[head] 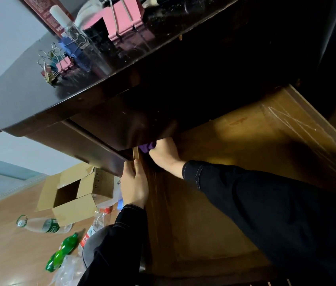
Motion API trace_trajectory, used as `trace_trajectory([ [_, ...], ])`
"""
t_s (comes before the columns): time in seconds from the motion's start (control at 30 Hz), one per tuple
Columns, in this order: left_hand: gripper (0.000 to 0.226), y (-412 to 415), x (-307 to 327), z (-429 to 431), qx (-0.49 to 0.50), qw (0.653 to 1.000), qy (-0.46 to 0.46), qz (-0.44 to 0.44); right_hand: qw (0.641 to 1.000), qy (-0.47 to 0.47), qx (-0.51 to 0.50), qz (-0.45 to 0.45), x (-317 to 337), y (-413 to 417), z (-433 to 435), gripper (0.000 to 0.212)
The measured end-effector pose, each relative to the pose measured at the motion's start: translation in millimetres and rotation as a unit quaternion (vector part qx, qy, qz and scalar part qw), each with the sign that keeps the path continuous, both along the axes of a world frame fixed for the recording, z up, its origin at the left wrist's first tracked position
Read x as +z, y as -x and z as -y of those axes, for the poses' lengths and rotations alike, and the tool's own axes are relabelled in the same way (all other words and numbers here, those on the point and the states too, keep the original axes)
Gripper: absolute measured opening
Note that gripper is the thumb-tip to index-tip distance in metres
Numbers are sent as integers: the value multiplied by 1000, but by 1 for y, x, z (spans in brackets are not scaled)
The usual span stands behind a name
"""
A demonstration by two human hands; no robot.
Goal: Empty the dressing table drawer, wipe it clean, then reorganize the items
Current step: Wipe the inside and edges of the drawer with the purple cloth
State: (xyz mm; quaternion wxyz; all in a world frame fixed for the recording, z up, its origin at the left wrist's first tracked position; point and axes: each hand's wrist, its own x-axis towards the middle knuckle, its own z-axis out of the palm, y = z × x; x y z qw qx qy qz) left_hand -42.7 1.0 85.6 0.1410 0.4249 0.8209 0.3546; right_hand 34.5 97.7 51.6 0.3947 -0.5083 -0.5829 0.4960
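Drawer (235,145) is open, centre-right of frame. Right hand (164,154) grips a purple cloth (147,146), pushed into the drawer corner mid-frame. Left hand (134,182) is just below it, curled round the drawer edge. Clips (57,62) sit on the tabletop (18,96), upper left. Box (70,193) and bottles (62,252) are on the floor, lower left.

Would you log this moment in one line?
step: wipe | left hand: holds drawer edge | right hand: grips purple cloth at drawer
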Motion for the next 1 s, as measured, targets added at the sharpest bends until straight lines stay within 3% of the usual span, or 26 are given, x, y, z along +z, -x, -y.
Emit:
trace_trajectory([
  [0.07,29,1,-1,0,4,1000,-3,3,999,-41,5,-13,-8,2,16,22],
  [0.13,30,1,-1,1,4,1000,-2,4,995,-69,48,50,-18,-8,17,42],
  [0.23,26,0,0,1,3,1000,4,2,987,-25,105,119,-20,-22,-1,32],
  [0.33,24,1,-1,0,5,1000,3,2,996,-10,62,67,-8,-13,-7,23],
  [0.43,28,3,-3,0,4,1000,2,4,998,-58,32,14,-15,-6,5,37],
  [0.63,31,2,-1,1,-2,1000,10,6,960,-94,152,215,-29,-31,-19,48],
  [0.8,30,3,-2,1,0,1000,8,0,942,-70,210,252,-25,-29,-19,49],
  [0.93,30,2,-2,1,3,1000,11,-6,892,-138,280,327,-40,-39,-7,49],
  [1.0,29,1,-2,1,5,1000,10,-6,893,-162,273,319,-43,-40,-8,49],
])
